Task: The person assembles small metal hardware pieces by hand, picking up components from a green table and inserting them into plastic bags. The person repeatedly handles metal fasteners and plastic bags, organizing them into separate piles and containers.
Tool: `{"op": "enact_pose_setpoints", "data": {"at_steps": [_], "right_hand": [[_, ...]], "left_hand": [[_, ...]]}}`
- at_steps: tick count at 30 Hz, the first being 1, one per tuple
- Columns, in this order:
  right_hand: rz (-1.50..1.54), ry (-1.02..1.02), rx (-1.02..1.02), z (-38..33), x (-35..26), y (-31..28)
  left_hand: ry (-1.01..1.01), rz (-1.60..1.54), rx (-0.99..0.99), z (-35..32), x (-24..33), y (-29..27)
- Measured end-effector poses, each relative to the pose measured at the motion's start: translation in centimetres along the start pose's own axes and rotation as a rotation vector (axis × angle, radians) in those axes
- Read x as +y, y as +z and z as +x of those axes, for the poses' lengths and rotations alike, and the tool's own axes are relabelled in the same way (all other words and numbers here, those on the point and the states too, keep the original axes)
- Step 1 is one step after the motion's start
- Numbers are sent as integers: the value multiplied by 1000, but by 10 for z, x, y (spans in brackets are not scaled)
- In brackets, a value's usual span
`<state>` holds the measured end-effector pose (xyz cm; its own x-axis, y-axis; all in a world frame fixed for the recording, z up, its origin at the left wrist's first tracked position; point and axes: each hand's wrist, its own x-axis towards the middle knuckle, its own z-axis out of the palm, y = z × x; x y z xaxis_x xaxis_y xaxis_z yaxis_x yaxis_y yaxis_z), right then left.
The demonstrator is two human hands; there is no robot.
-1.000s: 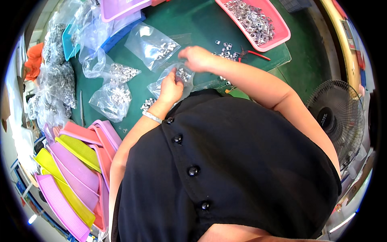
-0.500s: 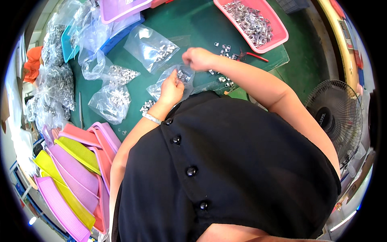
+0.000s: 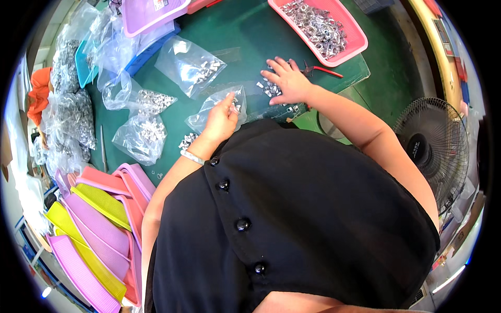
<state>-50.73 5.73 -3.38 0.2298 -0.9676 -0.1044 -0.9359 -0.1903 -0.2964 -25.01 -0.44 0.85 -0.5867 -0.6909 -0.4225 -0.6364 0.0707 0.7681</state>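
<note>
My left hand (image 3: 222,121) is closed on the edge of a clear plastic bag (image 3: 199,121), which lies on the green table and has some small shiny metal pieces in it. To the right, my right hand (image 3: 293,86) is spread open, its fingers over a loose cluster of small metal buckle-like pieces (image 3: 269,89). Another clear bag (image 3: 175,65) with similar pieces lies just beyond my left hand. A small heap of metal pieces (image 3: 188,140) sits beside my left wrist.
A pink basket (image 3: 356,37) full of metal pieces stands at the far right, with red-handled pliers (image 3: 329,71) near it. More filled bags (image 3: 141,136) lie to the left. Stacked coloured baskets (image 3: 99,229) are at lower left, a fan (image 3: 433,151) at right.
My right hand has moved right, away from the bag, and opened out flat over the loose metal pieces. My left hand stays at the bag.
</note>
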Motion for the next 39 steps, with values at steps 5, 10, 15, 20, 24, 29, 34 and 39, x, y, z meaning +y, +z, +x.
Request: {"op": "enact_pose_setpoints", "data": {"at_steps": [5, 10, 15, 20, 24, 29, 34, 39], "right_hand": [[-50, -59, 181, -2, -12, 12], [-78, -122, 256, 13, -8, 22], [-108, -137, 237, 23, -6, 22], [23, -80, 192, 35, -2, 20], [435, 121, 205, 46, 9, 13], [1013, 407, -17, 49, 5, -5], [1421, 569, -377, 51, -40, -31], [1566, 718, -366, 69, -77, -13]], "left_hand": [[79, 23, -32, -1, 9, 3], [177, -16, -56, -3, 23, 2], [293, 111, -59, -2, 26, -3], [206, 354, -28, 5, 22, -3], [104, 308, 7, 8, 36, 0], [41, 266, 33, 14, 32, 3], [133, 192, 125, 15, 21, 12], [102, 242, 112, 15, 17, 10]]}}
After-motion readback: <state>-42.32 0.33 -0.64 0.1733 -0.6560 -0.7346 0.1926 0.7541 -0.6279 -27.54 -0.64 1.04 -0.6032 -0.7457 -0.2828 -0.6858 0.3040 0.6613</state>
